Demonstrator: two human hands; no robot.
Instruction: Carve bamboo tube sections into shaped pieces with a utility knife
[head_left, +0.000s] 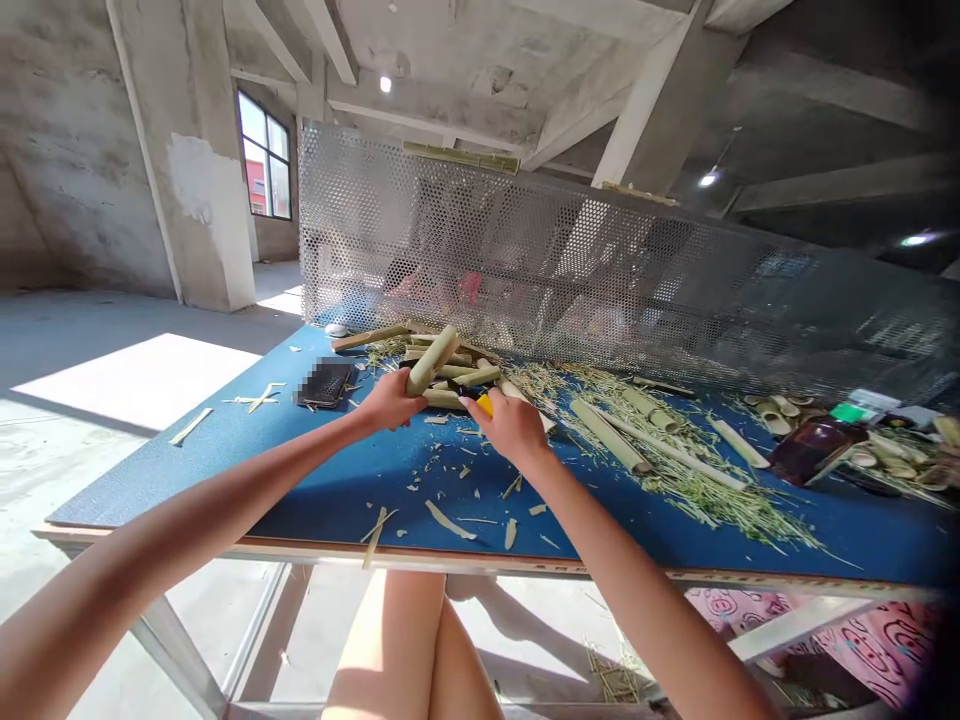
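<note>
My left hand (391, 402) is wrapped around the lower end of a pale green bamboo piece (433, 360), which tilts up and to the right above the blue tabletop (315, 490). Close by on the right, my right hand (511, 428) grips a yellow-and-black utility knife (484, 403) near the bamboo's lower end. Its blade cannot be made out, and most of the handle is hidden by my fingers. Behind both hands lies a pile of cut bamboo pieces (480, 376). Pale shavings (450, 520) are scattered on the table below them.
A blurred dark phone-like object (326, 384) lies left of my hands. A perforated metal screen (480, 240) stands along the far edge. To the right are split bamboo lengths (611, 437), heaped green shavings (720, 505) and a dark bottle with a green cap (814, 445). Another person's hand (949, 450) shows at the right edge.
</note>
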